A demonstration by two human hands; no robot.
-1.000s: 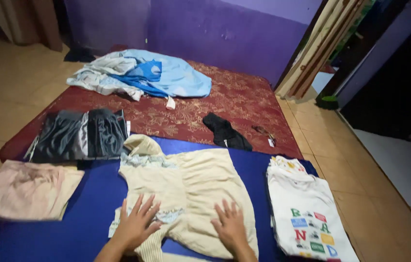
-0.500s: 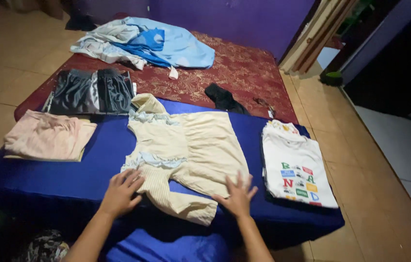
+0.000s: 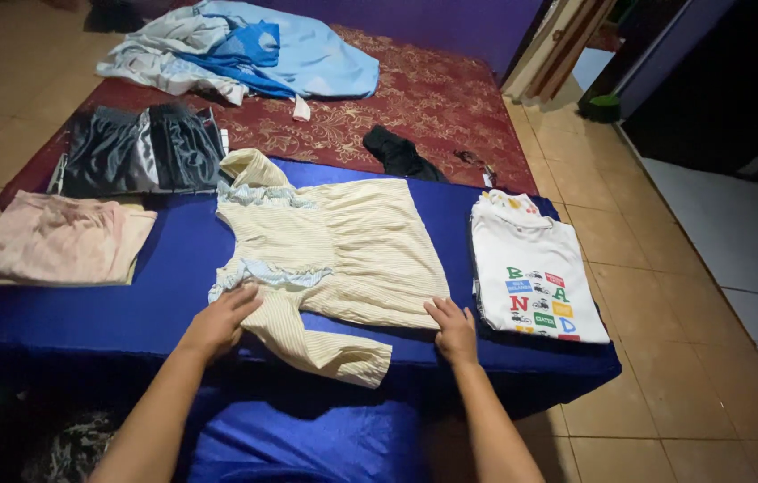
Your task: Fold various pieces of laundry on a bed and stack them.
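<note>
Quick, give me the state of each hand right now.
Left hand: open, flat on the cream striped garment, gripping nothing.
Right hand: open, fingers resting at the garment's lower edge, holding nothing.

A folded white printed t-shirt (image 3: 535,282) lies just right of the right hand. Well left of the left hand sits a folded pink garment (image 3: 61,249). Beyond the hands lie dark grey shorts (image 3: 142,150), a small black cloth (image 3: 401,154), and farther off a heap of light blue clothes (image 3: 245,49) on the red patterned mattress (image 3: 432,98).

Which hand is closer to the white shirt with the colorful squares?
The right hand. It rests just left of the white shirt; the left hand lies far across the cream dress.
</note>
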